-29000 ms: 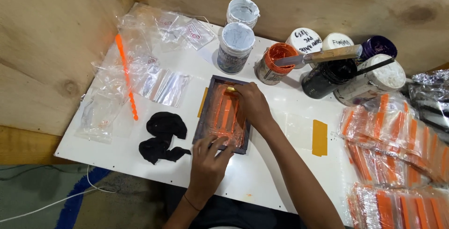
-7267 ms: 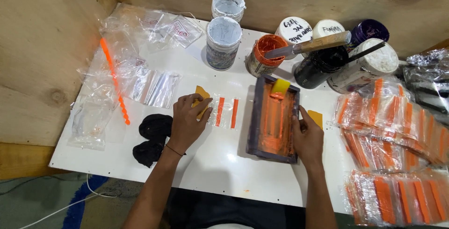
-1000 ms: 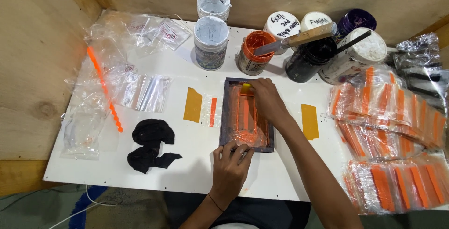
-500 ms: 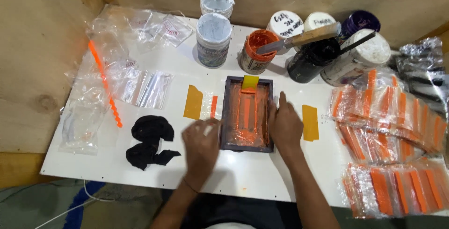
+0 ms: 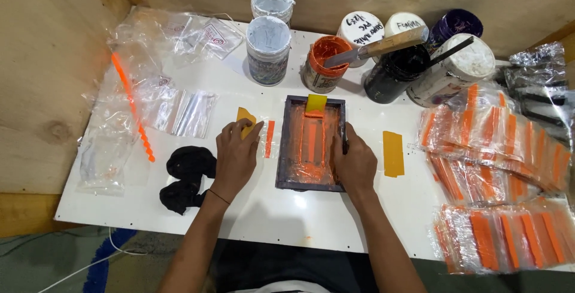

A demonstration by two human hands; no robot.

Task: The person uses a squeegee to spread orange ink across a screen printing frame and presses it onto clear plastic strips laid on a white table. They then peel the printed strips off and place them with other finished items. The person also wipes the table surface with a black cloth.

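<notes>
A small dark-framed printing screen (image 5: 311, 143), smeared with orange ink, lies flat on the white table (image 5: 287, 221). A yellow squeegee (image 5: 315, 104) rests at its far end. My right hand (image 5: 354, 162) grips the frame's right edge. My left hand (image 5: 236, 152) rests palm down to the left of the frame, fingers on a clear packet with an orange printed stripe (image 5: 269, 138) and over a yellow tape strip (image 5: 244, 117).
Ink tubs stand at the back: two white-lidded (image 5: 268, 47), one orange (image 5: 326, 62) with a knife across it, black (image 5: 395, 74), purple. A black rag (image 5: 185, 176) lies left. Printed orange packets (image 5: 497, 167) are stacked on the right, clear bags (image 5: 156, 89) on the left. Another yellow strip (image 5: 393, 153) lies right.
My left hand moved up and left from the frame's near-left side onto the striped packet. My right hand stays on the frame's right edge. The frame has not shifted.
</notes>
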